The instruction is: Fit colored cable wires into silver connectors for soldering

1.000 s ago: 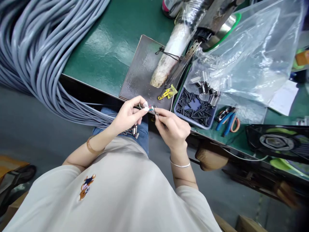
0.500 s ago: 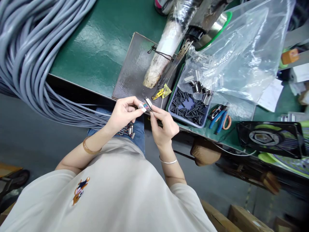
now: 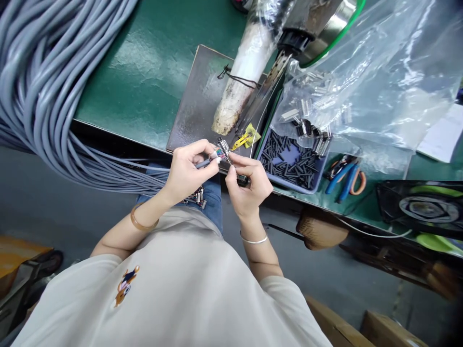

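Observation:
My left hand [image 3: 191, 169] pinches the end of a grey cable, whose thin coloured wires fan out into a metal connector [image 3: 224, 148]. Close on the other side, my right hand [image 3: 250, 185] is closed with thumb and forefinger together at the connector's lower edge; what small thing is between those fingertips is too small to tell. Both hands are at the front edge of a dark board [image 3: 195, 106]. A yellow tool [image 3: 241, 140] lies on the board just beyond the connector. More wired connectors [image 3: 200, 196] rest on my lap.
A thick bundle of grey cables [image 3: 43, 86] hangs over the table [image 3: 152, 62] at left. A wrapped tube [image 3: 240, 72] stands over the board. At right are a tray [image 3: 311, 189] of black sleeves, a plastic bag [image 3: 376, 91], pliers [image 3: 347, 182] and a fan [image 3: 423, 208].
The view has shifted a little, so the tray and pliers appear farther right. The connector is turned slightly between my hands, and more of the grey cable shows by my left fingers.

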